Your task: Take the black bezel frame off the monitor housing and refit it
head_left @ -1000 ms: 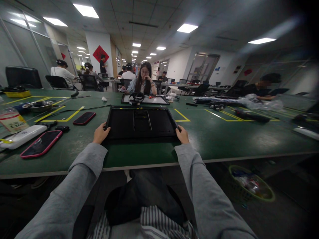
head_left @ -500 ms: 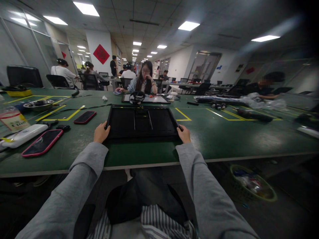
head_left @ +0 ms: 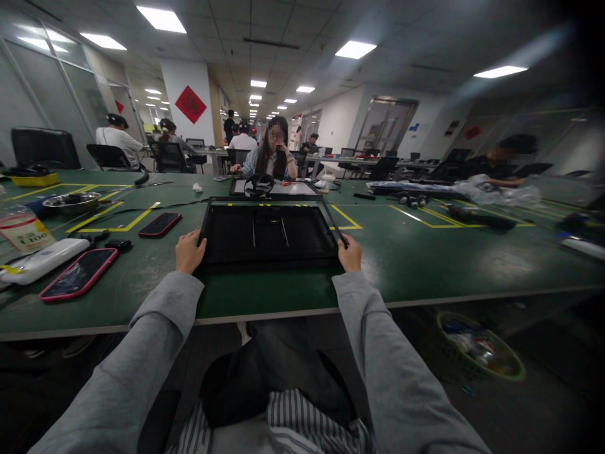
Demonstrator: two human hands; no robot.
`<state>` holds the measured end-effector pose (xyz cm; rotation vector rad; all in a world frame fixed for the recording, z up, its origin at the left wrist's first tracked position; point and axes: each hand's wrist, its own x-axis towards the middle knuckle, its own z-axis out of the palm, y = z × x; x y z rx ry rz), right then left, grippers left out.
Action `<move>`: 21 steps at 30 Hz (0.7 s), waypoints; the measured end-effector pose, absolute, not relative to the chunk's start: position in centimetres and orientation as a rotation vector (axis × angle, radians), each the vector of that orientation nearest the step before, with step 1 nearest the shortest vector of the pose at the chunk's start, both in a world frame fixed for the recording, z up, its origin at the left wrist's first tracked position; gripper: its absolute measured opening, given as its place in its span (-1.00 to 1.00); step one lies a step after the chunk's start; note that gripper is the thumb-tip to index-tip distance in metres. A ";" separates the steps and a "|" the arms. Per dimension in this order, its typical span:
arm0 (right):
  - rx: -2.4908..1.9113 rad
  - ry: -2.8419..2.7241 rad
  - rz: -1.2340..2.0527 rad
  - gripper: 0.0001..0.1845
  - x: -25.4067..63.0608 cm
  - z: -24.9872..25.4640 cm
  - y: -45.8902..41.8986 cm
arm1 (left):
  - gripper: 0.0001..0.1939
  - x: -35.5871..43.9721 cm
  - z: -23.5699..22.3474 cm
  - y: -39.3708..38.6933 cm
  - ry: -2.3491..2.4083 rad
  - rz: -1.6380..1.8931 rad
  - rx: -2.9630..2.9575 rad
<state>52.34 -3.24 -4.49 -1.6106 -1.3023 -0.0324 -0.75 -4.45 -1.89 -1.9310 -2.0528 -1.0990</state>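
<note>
A flat black rectangular panel [head_left: 267,234] with thin metal bars lies on the green table [head_left: 425,258] straight ahead of me. My left hand [head_left: 189,251] grips its near left corner, fingers curled over the edge. At the near right corner my right hand [head_left: 350,253] pinches a thin black frame strip [head_left: 333,222], which stands lifted slightly off the panel's right side. Both arms are in grey sleeves.
Two phones with red cases [head_left: 78,274] [head_left: 159,224], a white box [head_left: 42,260], a bottle [head_left: 23,230] and a metal bowl [head_left: 70,201] lie at left. A person sits opposite behind a tray with headphones [head_left: 258,183]. A green basket [head_left: 479,347] stands on the floor at right.
The thin frame strip on the panel's right side has come up off the panel with my right hand. My left hand has stayed on the left corner.
</note>
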 end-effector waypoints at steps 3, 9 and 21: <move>-1.566 -1.273 -0.057 -0.52 52.2 -4.3 -4.0 | -0.50 -1.0 -1.6 -5.2 -1.984 -1.194 -1.886; -1.540 -1.256 -0.038 -0.62 52.1 -4.5 -5.5 | -0.51 -1.5 -1.9 -6.9 -2.026 -1.161 -1.921; -1.660 -1.306 0.110 -0.63 51.2 -3.7 -6.6 | -0.49 -1.8 -3.1 -6.4 -2.139 -1.057 -2.007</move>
